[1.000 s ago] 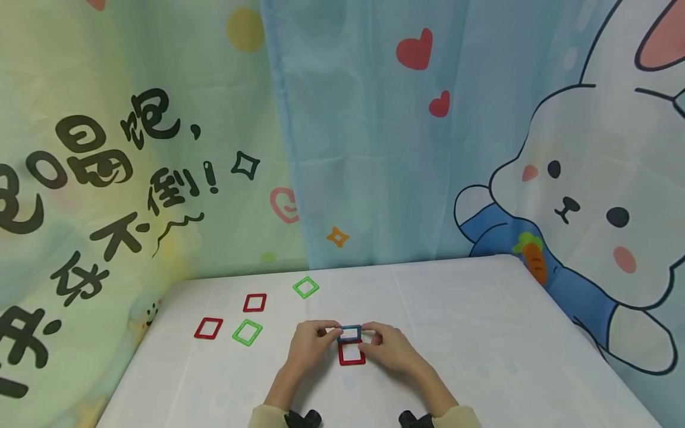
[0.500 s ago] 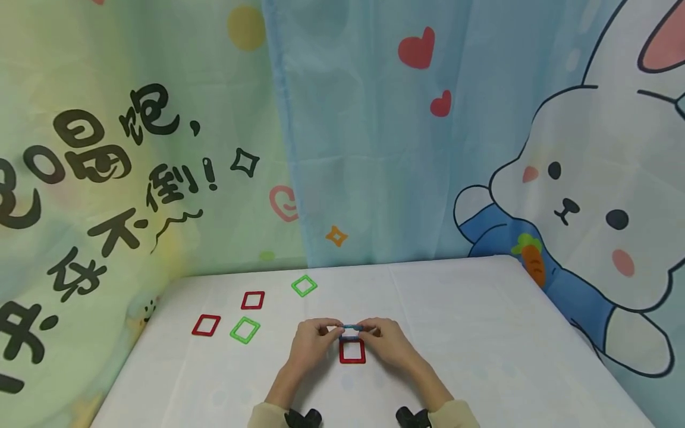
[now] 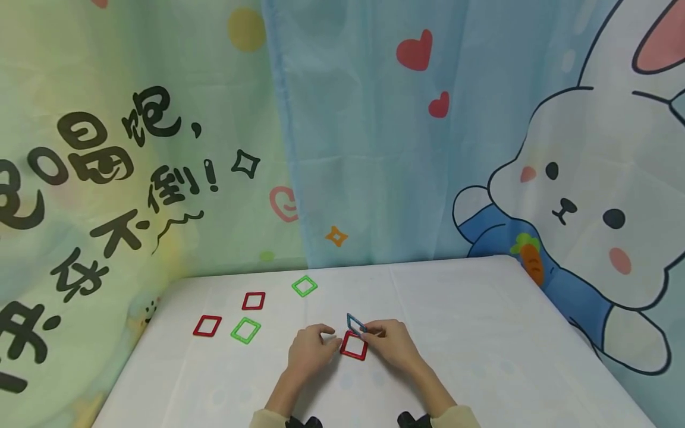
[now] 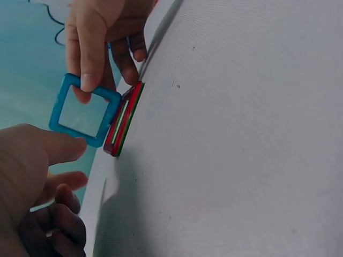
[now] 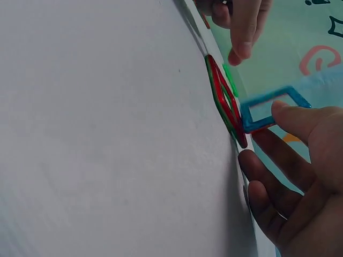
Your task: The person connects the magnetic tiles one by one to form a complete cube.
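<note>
My right hand (image 3: 393, 345) pinches a blue square magnetic tile (image 3: 355, 324) between thumb and fingers, holding it tilted up off the table. Just below it lies a red square frame tile (image 3: 343, 345), turned slightly; a green edge (image 4: 128, 127) shows under the red one in the left wrist view. The blue tile's lower edge is at the red tile's far side; whether they touch, I cannot tell. My left hand (image 3: 313, 351) is beside the red tile, thumb and forefinger apart and nothing gripped. In the right wrist view, the left fingers (image 5: 245, 48) stand clear of the blue tile (image 5: 252, 122).
On the white table (image 3: 481, 333), two red frames (image 3: 207, 336) (image 3: 254, 310) and two green frames (image 3: 245, 341) (image 3: 304, 295) lie flat to the left. A printed curtain (image 3: 364, 148) hangs behind the table's far edge.
Both hands held the blue tile before; the left hand has let go and moved slightly left. The blue tile has swung and tilted in the right hand, and the red tile has turned a little.
</note>
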`<state>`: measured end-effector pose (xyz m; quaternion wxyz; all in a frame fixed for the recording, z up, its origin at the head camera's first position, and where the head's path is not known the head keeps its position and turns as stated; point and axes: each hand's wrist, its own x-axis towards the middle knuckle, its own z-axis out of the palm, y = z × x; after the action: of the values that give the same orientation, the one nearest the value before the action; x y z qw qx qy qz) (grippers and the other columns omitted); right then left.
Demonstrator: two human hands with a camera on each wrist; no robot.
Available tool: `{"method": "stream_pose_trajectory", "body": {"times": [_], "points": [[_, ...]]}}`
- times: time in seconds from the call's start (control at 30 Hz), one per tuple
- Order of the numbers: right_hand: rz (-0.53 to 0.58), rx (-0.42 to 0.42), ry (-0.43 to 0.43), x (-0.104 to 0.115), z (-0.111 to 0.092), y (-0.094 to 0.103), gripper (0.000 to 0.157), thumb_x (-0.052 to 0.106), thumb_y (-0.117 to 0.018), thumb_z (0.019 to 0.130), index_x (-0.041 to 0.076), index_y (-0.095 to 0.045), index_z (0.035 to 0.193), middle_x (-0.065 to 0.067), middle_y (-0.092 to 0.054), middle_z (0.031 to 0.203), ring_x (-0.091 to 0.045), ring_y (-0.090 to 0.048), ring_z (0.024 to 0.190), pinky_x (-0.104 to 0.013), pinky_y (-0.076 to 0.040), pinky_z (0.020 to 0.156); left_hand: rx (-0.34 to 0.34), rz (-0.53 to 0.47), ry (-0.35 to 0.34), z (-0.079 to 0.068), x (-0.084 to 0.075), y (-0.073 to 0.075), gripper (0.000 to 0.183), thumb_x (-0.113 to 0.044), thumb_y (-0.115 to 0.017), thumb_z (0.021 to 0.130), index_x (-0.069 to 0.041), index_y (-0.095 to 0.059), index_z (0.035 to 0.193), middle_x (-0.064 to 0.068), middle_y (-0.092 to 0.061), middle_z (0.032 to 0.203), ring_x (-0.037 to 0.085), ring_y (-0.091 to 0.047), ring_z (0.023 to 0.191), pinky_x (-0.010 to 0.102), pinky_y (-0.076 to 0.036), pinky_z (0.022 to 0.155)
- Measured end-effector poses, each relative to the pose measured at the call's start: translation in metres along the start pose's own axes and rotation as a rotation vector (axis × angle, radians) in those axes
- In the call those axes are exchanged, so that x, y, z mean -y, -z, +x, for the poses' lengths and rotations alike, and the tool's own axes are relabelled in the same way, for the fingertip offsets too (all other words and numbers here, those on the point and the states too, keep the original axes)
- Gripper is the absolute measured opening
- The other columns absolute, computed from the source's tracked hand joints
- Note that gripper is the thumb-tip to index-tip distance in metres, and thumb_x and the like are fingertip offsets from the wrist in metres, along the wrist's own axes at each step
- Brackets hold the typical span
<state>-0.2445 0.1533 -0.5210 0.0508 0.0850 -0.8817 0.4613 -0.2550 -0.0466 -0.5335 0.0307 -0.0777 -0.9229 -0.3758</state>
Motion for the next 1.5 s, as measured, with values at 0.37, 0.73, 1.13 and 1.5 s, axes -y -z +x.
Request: {"method": "stream_pose_trajectory", "body": {"times": [0.37, 0.73, 1.13, 1.5], "points": [[-0.006, -0.043, -0.032, -0.001, -0.004, -0.005, 0.010, 0.007, -0.074, 0.085, 0.009, -0.076, 0.095, 0.003, -0.071, 0.086, -0.010, -0.061, 0.073, -0.030, -0.048, 0.068, 0.028, 0.191, 0.044, -0.009, -0.010, -0.006, 0.060, -0.053, -0.084, 0.064, -0.009, -0.070, 0.102, 0.004, -0.067, 0.079, 0.020, -0.059, 0.065, 0.037, -0.045, 0.054], [-0.015, -0.030, -0.051, -0.002, -0.004, 0.000, 0.010, 0.005, -0.072, 0.086, 0.007, -0.074, 0.096, 0.000, -0.071, 0.087, -0.011, -0.060, 0.071, -0.031, -0.049, 0.068, 0.000, 0.263, -0.005, -0.011, -0.016, -0.011, 0.043, -0.040, -0.082, 0.065, -0.010, -0.070, 0.093, 0.001, -0.063, 0.070, 0.021, -0.058, 0.060, 0.039, -0.045, 0.051], [-0.001, -0.051, -0.013, -0.001, -0.006, -0.002, 0.005, 0.006, -0.072, 0.086, 0.007, -0.073, 0.092, -0.001, -0.070, 0.085, -0.012, -0.061, 0.077, -0.032, -0.050, 0.072, 0.019, 0.247, -0.009, -0.010, -0.020, -0.017, 0.052, -0.048, -0.085, 0.064, -0.010, -0.068, 0.093, -0.006, -0.056, 0.064, 0.012, -0.050, 0.055, 0.032, -0.039, 0.048], [0.012, 0.025, 0.043, 0.005, -0.013, -0.002, 0.008, 0.005, -0.069, 0.088, 0.006, -0.072, 0.095, 0.000, -0.070, 0.087, -0.014, -0.063, 0.077, -0.031, -0.050, 0.072, 0.060, 0.173, -0.036, -0.008, -0.004, -0.003, 0.049, -0.041, -0.086, 0.065, -0.014, -0.070, 0.103, 0.003, -0.068, 0.086, 0.021, -0.060, 0.072, 0.039, -0.045, 0.058]]}}
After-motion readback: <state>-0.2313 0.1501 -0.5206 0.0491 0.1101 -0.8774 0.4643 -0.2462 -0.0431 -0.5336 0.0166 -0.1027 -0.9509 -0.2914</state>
